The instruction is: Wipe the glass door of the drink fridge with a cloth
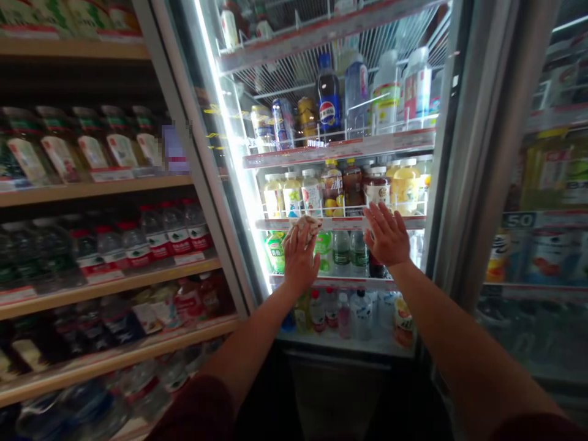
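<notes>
I stand before an open drinks fridge with both arms stretched into it. My left hand (301, 257) is closed on a crumpled beige cloth (307, 226), pressed against the front edge of a fridge shelf (340, 223). My right hand (387, 236) is open, fingers spread, resting on the same shelf edge just below a jar-like bottle with a red label (376, 187). Green and clear bottles (340, 250) stand on the shelf behind my hands.
The fridge door frame (463, 184) stands to the right, with another glass-fronted cooler (542, 245) beyond. Wooden shelves (114, 285) of water bottles run along the left. Cans and a cola bottle (329, 98) sit on the upper fridge shelf.
</notes>
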The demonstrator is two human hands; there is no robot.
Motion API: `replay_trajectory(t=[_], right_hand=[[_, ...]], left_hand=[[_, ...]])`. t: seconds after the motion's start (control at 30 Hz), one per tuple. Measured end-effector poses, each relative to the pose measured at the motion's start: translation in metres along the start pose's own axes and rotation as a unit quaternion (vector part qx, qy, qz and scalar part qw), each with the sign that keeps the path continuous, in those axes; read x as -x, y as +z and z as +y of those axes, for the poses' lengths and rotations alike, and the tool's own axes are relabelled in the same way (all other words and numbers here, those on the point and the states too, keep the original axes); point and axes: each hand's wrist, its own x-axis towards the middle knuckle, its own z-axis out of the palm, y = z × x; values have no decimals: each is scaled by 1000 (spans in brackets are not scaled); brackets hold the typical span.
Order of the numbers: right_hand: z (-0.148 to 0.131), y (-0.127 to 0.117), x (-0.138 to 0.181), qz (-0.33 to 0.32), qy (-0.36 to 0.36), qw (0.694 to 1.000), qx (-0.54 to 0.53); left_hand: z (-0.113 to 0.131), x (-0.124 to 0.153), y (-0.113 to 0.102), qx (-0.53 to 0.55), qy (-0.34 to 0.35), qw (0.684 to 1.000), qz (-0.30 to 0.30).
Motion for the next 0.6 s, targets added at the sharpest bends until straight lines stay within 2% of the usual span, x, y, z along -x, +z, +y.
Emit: replay_trajectory(t=[0.13, 0.2, 0.4, 0.6], right_hand=[[-1, 1, 1, -18, 15, 1000, -9], [-1, 2, 1, -16, 13, 1000, -5], [0, 1, 0, -6, 5, 1000, 5], [0, -1, 0, 2, -11, 1000, 13]], left_hand=[[3, 7, -7, 5, 59, 996, -64], [-1, 5, -11, 6, 67, 995, -72], [-14, -1, -10, -4, 17, 1000, -16], [-4, 9, -7, -6, 52, 999, -12]])
